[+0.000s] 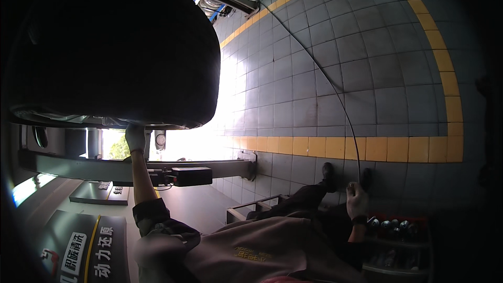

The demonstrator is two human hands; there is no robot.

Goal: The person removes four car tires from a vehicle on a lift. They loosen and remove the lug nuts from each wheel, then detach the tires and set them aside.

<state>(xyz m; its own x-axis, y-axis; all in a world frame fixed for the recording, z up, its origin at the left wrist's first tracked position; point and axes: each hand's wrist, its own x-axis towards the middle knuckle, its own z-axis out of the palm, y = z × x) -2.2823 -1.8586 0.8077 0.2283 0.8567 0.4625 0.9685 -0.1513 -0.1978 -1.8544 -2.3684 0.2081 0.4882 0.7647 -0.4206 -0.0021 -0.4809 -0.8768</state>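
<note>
While the right hand [357,202] holds the near end of a thin hose [314,62] arcing over the yellow border [318,147] of the floor [387,68], slack would best spare it tugging. The left hand [135,139] is at the near edge of the wheel [136,57]; I cannot tell its grip, fingers hidden, though steady contact seems wise.

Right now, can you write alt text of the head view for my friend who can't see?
A person's left hand is at the edge of a big dark tire, while the right hand holds a thin hose curving over a gray tiled floor with yellow borders.
</note>
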